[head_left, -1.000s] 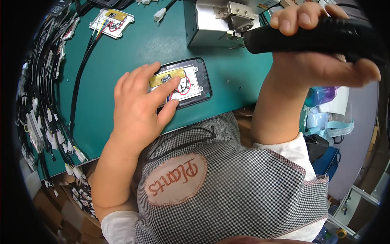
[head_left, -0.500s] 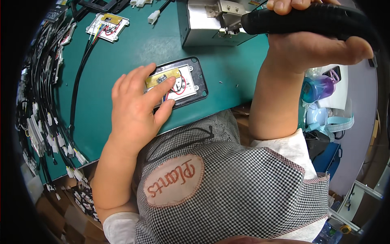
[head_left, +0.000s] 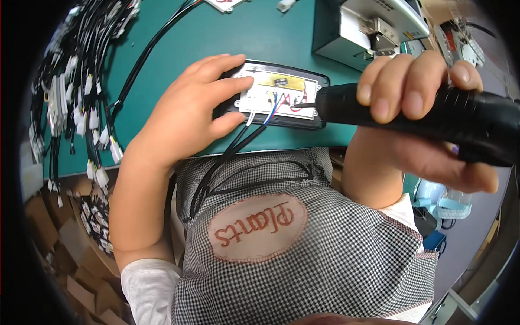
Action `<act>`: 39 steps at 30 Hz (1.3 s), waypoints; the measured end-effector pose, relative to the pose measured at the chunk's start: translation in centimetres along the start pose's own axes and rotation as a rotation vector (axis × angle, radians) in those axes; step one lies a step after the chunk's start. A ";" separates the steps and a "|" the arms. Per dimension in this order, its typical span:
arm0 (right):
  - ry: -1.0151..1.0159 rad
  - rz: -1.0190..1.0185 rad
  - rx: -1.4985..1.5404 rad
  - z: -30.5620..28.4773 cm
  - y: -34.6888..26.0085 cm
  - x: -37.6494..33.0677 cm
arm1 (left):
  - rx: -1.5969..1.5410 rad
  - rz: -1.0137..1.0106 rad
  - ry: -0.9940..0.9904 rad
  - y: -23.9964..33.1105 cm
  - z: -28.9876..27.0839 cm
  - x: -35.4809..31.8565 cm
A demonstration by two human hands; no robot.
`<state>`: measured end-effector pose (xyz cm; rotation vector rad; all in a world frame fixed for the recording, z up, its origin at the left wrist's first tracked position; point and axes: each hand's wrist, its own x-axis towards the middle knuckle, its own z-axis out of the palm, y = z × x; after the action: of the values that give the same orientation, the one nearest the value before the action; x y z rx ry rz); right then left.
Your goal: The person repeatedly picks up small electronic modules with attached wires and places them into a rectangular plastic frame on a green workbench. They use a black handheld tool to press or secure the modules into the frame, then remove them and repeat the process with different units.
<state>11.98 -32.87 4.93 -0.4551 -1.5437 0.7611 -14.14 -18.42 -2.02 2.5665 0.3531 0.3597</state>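
Observation:
A shallow black plastic housing (head_left: 309, 122) lies on the green table with a white circuit board (head_left: 253, 101) in it. On the board are a strip of yellow tape (head_left: 295, 82) and coloured wires, and black cables (head_left: 233, 145) run from it over the near edge onto my apron. My left hand (head_left: 197, 103) grips the housing's left end, thumb at the near side, index finger on the board. In my right hand (head_left: 411, 89) is a black electric screwdriver (head_left: 346, 103), fingers wrapped round its body. Its thin bit points left over the board's right part; whether it touches a screw I cannot tell.
A metal box-shaped machine (head_left: 352, 40) stands at the back right. Bundles of black cables with white connectors (head_left: 89, 81) hang over the table's left side. Another wired board (head_left: 225, 4) lies at the far edge of view. Cartons (head_left: 81, 260) sit below, left.
My right hand has brought the screwdriver down and left from the machine to the board. My left hand has shifted from the board's middle to the housing's left end. The view has moved too.

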 end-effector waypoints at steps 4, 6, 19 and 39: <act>-0.061 -0.029 0.070 2.7 2.5 1.2 | -0.012 -0.001 0.077 -0.3 0.9 -0.1; -0.029 -0.059 0.100 3.8 3.9 1.5 | -0.012 -0.003 0.107 -0.4 1.2 -0.2; 0.204 -0.064 0.100 7.2 8.0 1.3 | -0.053 -0.002 0.158 -0.5 1.6 0.1; 0.439 -0.164 0.347 3.0 4.1 2.1 | 0.165 0.150 0.195 0.0 -3.1 0.8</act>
<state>8.11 -29.19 3.65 -0.2144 -1.0012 0.7259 -14.38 -16.76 0.65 2.7344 0.2705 0.6641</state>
